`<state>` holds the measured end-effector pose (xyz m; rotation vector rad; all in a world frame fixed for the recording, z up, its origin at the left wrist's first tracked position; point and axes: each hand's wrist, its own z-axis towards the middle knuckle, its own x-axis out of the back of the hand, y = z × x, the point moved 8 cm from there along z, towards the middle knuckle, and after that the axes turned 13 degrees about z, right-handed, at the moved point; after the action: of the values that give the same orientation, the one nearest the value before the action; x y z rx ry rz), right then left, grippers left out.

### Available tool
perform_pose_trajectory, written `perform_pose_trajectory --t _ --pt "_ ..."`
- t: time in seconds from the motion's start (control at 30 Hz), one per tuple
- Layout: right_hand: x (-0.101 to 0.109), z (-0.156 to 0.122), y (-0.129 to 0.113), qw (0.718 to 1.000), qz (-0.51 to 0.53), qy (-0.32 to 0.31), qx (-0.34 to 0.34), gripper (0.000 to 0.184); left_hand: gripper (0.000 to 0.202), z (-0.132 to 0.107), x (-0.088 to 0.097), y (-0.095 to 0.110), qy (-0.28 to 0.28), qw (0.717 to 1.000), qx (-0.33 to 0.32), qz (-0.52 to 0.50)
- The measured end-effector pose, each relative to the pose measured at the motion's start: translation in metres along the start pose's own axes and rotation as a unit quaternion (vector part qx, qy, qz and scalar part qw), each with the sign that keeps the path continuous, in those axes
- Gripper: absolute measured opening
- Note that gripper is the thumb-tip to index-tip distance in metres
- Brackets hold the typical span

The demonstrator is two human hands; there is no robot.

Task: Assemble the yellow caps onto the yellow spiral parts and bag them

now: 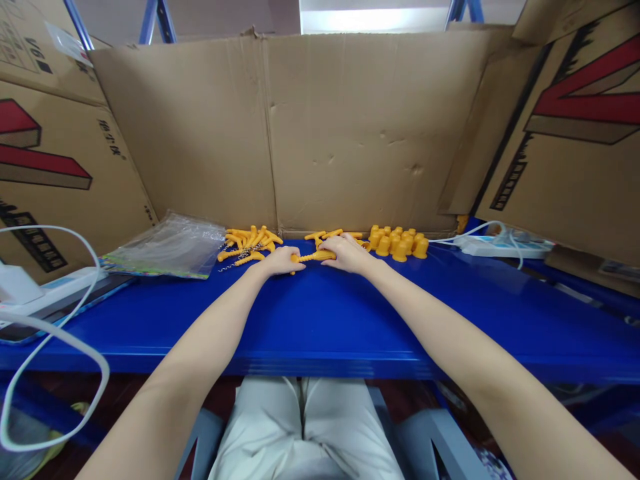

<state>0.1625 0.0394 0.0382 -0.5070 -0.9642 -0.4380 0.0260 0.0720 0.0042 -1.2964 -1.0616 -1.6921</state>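
My left hand (281, 261) is closed round the T-shaped handle end of a yellow corkscrew (308, 257), whose ridged shaft points right. My right hand (349, 254) grips a yellow bell-shaped cap (325, 255) at the other end of that shaft. Shaft and cap lie in one line just above the blue table; how deep the shaft sits in the cap cannot be told. To the left of my left hand lies a heap of yellow corkscrew handles (253, 239) with metal spirals. Behind my right hand are several yellow T-shaped pieces (316, 236), partly hidden by it.
Several yellow bell-shaped caps (400, 251) stand grouped right of my right hand. Clear plastic bags (167, 247) lie at left. White power strips (505, 247) and a looping white cable (103, 363) flank the blue table (320, 320). Cardboard (370, 133) walls the back and sides.
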Motion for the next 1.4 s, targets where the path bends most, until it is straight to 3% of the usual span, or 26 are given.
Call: perform_pose_trajectory --t 0.27,0.5,0.87,1.0,1.07,1.17,1.3,1.4 --pt "0.003 -0.001 -0.013 0.999 -0.038 -0.011 0.028 0.017 0.022 -0.002 0.005 0.004 0.019 1.0 -0.001 -0.006" --pt "-0.002 -0.001 -0.008 0.999 -0.02 -0.049 -0.015 0.016 0.025 -0.006 0.017 0.013 0.066 0.99 -0.009 0.121" --pt "-0.004 -0.003 0.005 0.998 0.034 -0.027 -0.051 0.03 0.024 -0.005 0.013 0.013 0.055 0.992 -0.016 0.11" --pt "-0.002 -0.003 0.006 0.998 0.028 -0.013 -0.046 0.028 0.035 -0.006 0.015 0.013 0.066 0.991 -0.024 0.114" --pt "0.004 -0.002 0.008 0.998 0.004 0.021 -0.053 0.027 0.051 -0.007 0.017 0.012 0.082 0.992 -0.03 0.094" --pt "0.026 -0.007 0.02 0.987 -0.03 0.122 -0.099 0.026 0.073 -0.007 0.021 0.008 0.114 0.992 -0.034 0.051" --pt "0.062 -0.028 0.051 0.939 -0.024 0.287 -0.188 0.03 0.065 -0.004 0.019 0.004 0.12 0.991 -0.034 0.046" --pt "0.076 -0.049 0.076 0.893 -0.004 0.36 -0.269 0.031 0.054 -0.002 0.014 0.004 0.101 0.993 -0.03 0.05"
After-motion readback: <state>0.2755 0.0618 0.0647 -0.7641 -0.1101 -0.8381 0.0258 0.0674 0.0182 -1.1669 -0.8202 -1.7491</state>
